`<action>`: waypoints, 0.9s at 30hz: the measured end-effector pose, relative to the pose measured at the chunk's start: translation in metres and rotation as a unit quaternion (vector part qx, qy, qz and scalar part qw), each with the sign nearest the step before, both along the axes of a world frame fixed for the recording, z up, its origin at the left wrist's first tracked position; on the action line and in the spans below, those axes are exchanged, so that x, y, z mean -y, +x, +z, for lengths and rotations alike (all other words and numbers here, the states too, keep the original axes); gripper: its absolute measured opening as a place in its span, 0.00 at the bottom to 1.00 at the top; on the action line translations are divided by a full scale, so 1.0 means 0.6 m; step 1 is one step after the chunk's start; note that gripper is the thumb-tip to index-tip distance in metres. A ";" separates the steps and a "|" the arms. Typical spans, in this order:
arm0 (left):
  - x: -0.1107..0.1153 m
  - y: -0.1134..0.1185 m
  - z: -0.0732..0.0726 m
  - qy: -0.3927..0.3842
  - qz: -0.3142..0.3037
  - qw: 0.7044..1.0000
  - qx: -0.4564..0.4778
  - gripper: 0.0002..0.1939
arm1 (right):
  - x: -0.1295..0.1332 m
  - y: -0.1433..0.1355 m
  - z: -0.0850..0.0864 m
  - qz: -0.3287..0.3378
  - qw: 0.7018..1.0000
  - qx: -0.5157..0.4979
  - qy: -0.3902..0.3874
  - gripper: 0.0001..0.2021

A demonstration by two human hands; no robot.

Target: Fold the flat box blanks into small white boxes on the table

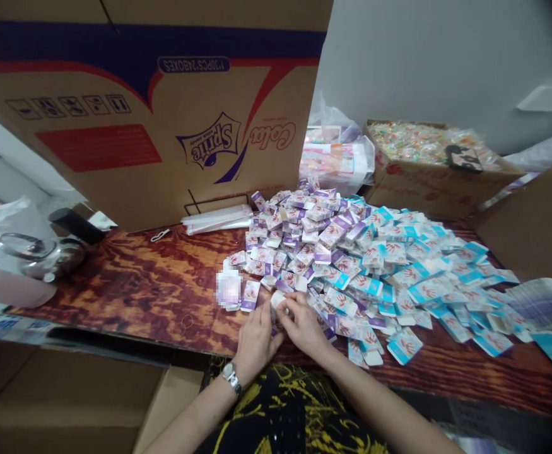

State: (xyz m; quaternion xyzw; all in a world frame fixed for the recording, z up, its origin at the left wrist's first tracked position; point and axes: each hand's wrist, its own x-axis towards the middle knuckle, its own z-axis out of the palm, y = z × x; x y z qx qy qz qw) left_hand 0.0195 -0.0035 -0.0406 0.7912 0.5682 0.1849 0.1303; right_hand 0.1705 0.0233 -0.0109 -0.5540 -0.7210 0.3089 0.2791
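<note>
My left hand (255, 338), with a watch on its wrist, is closed around a small paper box (277, 299) near the table's front edge. From the other side my right hand (303, 323) pinches the same box at its whitish upper end. Fingers cover most of the box, so its printed side is hidden. Just left of my hands lies a purple-and-white small box (250, 295), beside another whose print is blurred out. A heap of purple small boxes (332, 232) rises behind my hands, and blue small boxes (429, 289) spread to the right.
A large cardboard carton (162, 151) stands at the back left. Flat plastic bags (216, 219) lie at its foot. An open carton (427, 189) of small wrapped pieces is at the back right. On the left are a metal kettle (62, 257) and a pink cylinder (11, 287).
</note>
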 end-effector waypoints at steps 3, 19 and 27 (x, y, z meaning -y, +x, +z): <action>-0.006 -0.004 0.014 0.026 0.028 0.997 0.069 0.28 | 0.002 0.006 0.019 0.032 0.996 -0.084 0.005 0.08; -0.005 -0.010 0.052 0.074 -0.032 0.991 0.111 0.19 | -0.007 0.013 0.063 -0.005 0.958 -0.264 -0.111 0.14; -0.004 -0.005 0.055 0.067 0.007 0.993 0.093 0.29 | -0.011 0.010 0.087 0.026 0.993 -0.111 -0.014 0.09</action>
